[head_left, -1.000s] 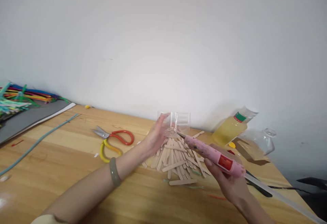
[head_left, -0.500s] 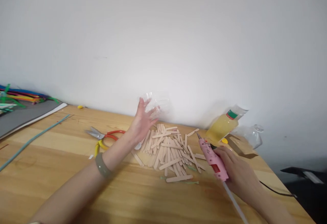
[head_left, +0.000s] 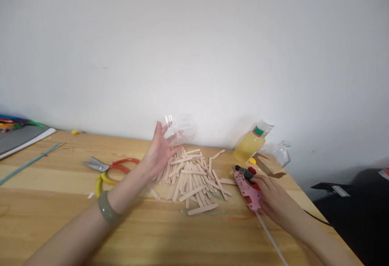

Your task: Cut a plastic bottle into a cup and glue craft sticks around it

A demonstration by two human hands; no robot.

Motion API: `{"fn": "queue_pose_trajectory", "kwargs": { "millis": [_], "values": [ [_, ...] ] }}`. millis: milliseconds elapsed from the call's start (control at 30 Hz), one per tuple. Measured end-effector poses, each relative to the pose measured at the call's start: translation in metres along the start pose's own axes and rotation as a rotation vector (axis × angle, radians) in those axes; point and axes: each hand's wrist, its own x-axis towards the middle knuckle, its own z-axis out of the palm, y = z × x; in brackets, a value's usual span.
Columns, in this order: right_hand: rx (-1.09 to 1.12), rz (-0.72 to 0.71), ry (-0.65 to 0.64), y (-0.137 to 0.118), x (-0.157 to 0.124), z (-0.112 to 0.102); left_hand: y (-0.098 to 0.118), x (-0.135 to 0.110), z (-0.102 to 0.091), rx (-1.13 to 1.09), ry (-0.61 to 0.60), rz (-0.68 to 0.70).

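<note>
My left hand [head_left: 161, 146] is raised behind the stick pile, its fingers spread round a clear plastic piece [head_left: 182, 130] that looks like a cut bottle section. The thumb points up, and the fingers show through the plastic. On the right, my right hand [head_left: 275, 199] grips a pink glue gun [head_left: 246, 189] by its handle, low at the tabletop. A white glue stick [head_left: 270, 235] sticks out of the gun's rear end. Its nozzle points away from me, beside a dark green and red item [head_left: 249, 172] that is partly covered by the gun and fingers.
A heap of wooden craft sticks [head_left: 194, 177] covers the middle of the table. Scissors [head_left: 111, 169] lie left of it. At the back right are a yellow glue bottle [head_left: 247, 146] and a clear bottle [head_left: 281, 152]. A blue pipe cleaner [head_left: 30, 164] lies far left.
My right hand has lowered the glue gun towards the table and tilted it; a green and red item now shows beside it. My left hand still holds the clear plastic. The view has shifted right.
</note>
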Motion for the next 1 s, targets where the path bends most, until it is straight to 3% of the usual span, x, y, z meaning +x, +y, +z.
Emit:
{"fn": "queue_pose_trajectory", "kwargs": {
  "millis": [133,200,300,400,633,833,1000],
  "values": [
    [-0.022,0.096,0.063,-0.032,0.016,-0.033,-0.002,-0.001,0.0,0.006,-0.027,-0.007],
    [0.038,0.189,-0.009,-0.058,0.03,-0.04,-0.005,-0.001,0.0,0.0,-0.041,-0.012],
    [0.062,0.25,-0.182,-0.095,0.051,-0.036,-0.011,-0.004,0.0,0.004,-0.042,-0.041],
    [0.056,0.265,-0.227,-0.112,0.065,-0.022,-0.018,-0.007,-0.002,0.01,-0.033,-0.09],
    [0.105,0.325,-0.252,-0.111,0.073,-0.014,-0.027,-0.011,-0.001,-0.001,-0.103,-0.148],
    [0.234,0.372,-0.235,-0.097,0.078,-0.041,-0.029,-0.012,0.0,-0.012,-0.09,-0.176],
    [0.711,0.387,0.072,-0.085,0.08,-0.078,-0.033,-0.012,-0.001,0.014,-0.058,-0.199]
  ]
}}
